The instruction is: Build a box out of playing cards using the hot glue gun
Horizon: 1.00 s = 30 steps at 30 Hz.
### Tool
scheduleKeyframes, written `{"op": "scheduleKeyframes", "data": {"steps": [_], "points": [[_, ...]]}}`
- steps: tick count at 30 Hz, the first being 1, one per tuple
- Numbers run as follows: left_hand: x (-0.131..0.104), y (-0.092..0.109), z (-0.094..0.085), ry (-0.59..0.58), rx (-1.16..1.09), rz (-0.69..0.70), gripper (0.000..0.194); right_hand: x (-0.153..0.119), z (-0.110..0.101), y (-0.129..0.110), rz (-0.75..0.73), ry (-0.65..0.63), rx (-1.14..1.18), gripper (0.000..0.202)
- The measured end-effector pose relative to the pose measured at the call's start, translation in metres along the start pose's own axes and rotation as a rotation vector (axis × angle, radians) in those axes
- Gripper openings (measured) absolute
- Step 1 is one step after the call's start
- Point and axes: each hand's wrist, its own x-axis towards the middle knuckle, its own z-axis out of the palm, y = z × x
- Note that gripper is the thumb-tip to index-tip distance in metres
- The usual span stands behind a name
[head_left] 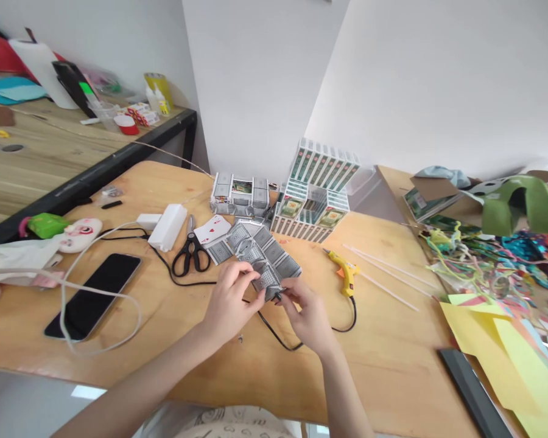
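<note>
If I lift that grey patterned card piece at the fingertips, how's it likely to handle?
The grey patterned card piece is probably light for its size, as it looks built from thin card panels. It may bend or crease if squeezed: the left hand and right hand grip it only by fingertips. Its angled panels could make it rock when pushed.

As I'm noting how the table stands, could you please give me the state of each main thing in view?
Card piece: held by both hands
Left hand: pinching
Right hand: pinching
Scissors: lying flat
Glue gun: lying down, heat unknown
Phone: screen dark
Ace of hearts: face up
Green-and-white boxes: stacked
</note>
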Motion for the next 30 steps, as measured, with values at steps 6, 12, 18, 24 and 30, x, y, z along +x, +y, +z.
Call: {"op": "scheduleKeyframes", "data": {"steps": [6,12,18,24,30], "points": [[-0.023,-0.004,0.014,0.082,-0.008,-0.032,0.023,-0.011,0.001,-0.004,0.035,-0.082,-0.03,0.037],[-0.032,-0.011,0.017,0.052,-0.014,-0.063,0.021,-0.006,0.014,-0.004,0.027,-0.128,-0.101,0.037],[-0.043,-0.007,0.035,0.107,-0.014,-0.117,0.022,-0.011,0.02,0.008,0.035,-0.092,-0.116,0.04],[-0.055,-0.01,0.052,0.085,-0.027,-0.14,0.021,-0.017,0.025,0.022,0.069,-0.041,-0.146,0.038],[-0.06,-0.016,0.055,0.074,-0.042,-0.163,0.019,-0.015,0.03,0.02,0.131,-0.087,-0.379,0.04]]}}
